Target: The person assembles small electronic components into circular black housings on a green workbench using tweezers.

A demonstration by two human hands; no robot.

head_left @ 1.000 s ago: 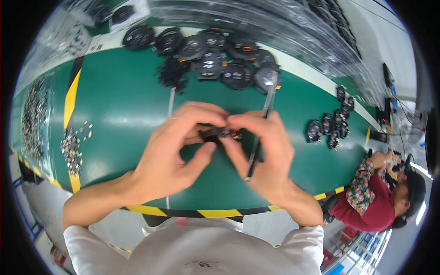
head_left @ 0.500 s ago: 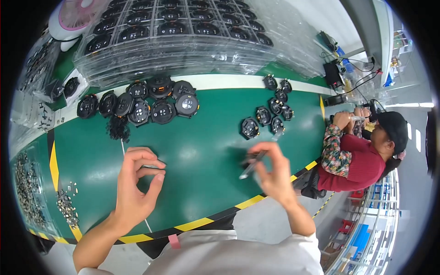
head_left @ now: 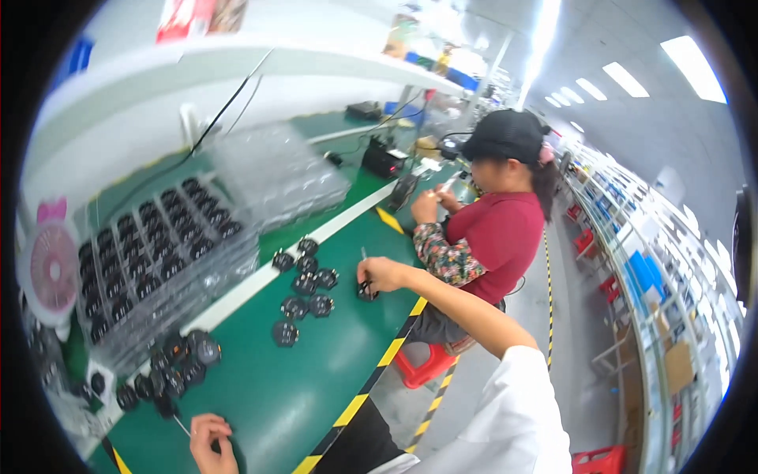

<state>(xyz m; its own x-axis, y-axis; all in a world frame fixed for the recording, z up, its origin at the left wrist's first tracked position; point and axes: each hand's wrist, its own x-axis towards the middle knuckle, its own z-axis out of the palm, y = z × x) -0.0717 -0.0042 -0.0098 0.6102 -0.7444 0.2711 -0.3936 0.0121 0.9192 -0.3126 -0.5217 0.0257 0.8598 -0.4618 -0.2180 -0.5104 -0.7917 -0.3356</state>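
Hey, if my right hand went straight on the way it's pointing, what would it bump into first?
Probably a black round housing at the right edge of the loose group on the green tabletop, though depth is unclear and your right hand might pass above.

From here I see a smooth, faintly glossy green worktop (head_left: 268, 387); on it, small round black plastic parts (head_left: 294, 307); behind it, shiny clear plastic trays (head_left: 276, 170); beside it, a red plastic stool (head_left: 426, 366)
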